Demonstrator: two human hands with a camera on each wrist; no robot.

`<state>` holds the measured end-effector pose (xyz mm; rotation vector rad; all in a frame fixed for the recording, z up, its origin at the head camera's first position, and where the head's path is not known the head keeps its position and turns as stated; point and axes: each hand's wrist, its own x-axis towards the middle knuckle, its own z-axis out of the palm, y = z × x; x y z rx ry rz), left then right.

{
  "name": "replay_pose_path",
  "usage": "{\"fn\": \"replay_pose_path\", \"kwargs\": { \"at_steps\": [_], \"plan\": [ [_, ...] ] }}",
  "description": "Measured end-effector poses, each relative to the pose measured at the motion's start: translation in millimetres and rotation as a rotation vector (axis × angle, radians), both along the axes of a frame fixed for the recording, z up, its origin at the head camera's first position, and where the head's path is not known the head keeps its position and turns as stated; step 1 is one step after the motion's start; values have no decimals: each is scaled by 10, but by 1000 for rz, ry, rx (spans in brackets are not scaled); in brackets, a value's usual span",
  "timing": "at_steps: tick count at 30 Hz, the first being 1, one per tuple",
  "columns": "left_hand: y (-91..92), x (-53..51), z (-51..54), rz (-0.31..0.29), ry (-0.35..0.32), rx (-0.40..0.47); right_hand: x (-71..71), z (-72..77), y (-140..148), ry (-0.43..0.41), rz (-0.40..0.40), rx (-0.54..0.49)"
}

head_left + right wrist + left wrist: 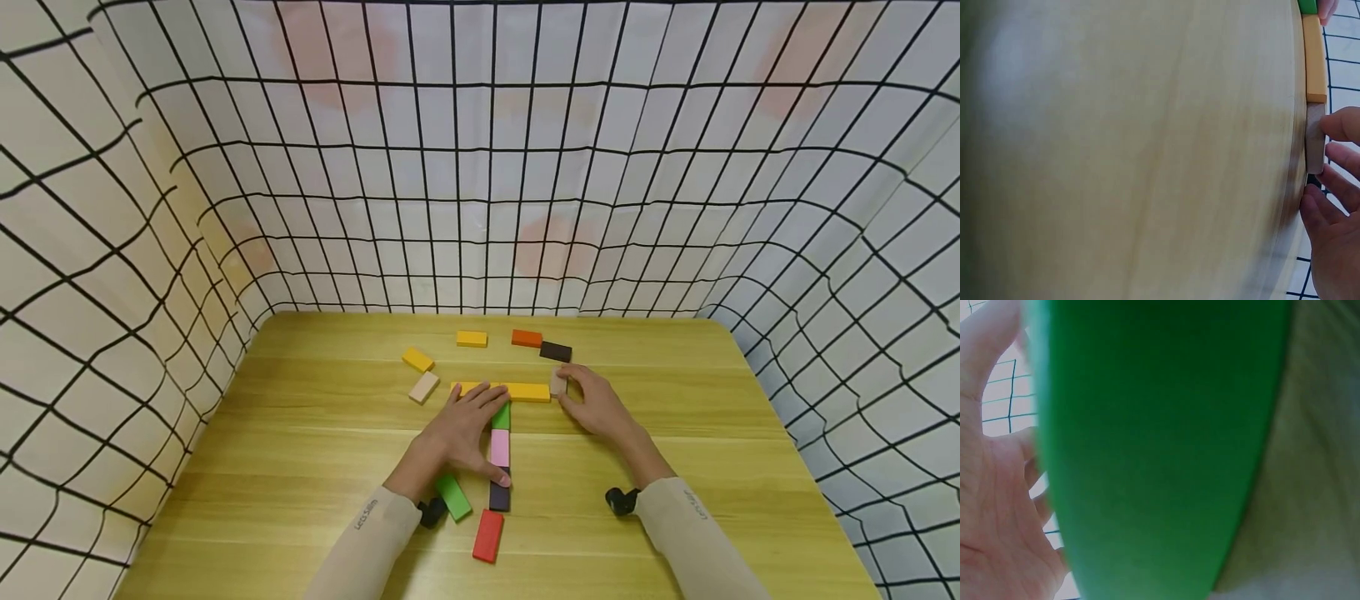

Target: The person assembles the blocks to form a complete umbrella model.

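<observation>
My left hand (467,429) spreads over a T of dominoes, fingertips at a yellow domino row (531,392) and thumb on a dark domino (499,498). Between them in the stem lie a green domino (502,417) and a pink domino (499,448). At the row's right end, my right hand (600,406) pinches a plain wood domino (557,384) between thumb and finger. The right wrist view shows this wood domino (1314,140) end to end with a yellow one (1315,59). A green domino (1160,450) fills much of the left wrist view, beside the palm.
Behind the row lie yellow (472,339), orange-red (527,338) and black (556,352) dominoes. Another yellow (417,359) and a plain wood one (424,387) lie left. Near my left wrist are a loose green (453,497) and a red domino (488,536). Black-grid netting (450,175) surrounds the table.
</observation>
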<state>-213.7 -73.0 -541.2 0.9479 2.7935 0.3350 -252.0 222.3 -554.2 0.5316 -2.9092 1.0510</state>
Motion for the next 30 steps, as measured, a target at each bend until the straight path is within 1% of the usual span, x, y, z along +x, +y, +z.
{"fn": "replay_pose_path", "kwargs": {
  "at_steps": [4, 13, 19, 22, 25, 30],
  "plan": [
    [3, -2, 2, -5, -3, 10, -2, -7, 8, 1, -2, 9],
    [1, -5, 1, 4, -13, 6, -18, -32, 16, 1, 9, 16],
    [9, 12, -4, 6, -12, 14, -38, -38, 22, 3, 16, 16],
    [12, 18, -16, 2, -20, 20, -54, -22, 20, 28, 2, 15],
    [9, 10, -15, -4, -22, 28, -86, 7, 6, 44, -29, 14],
    [0, -3, -7, -1, -17, 30, -188, 47, -51, 23, -66, -2]
  ]
}}
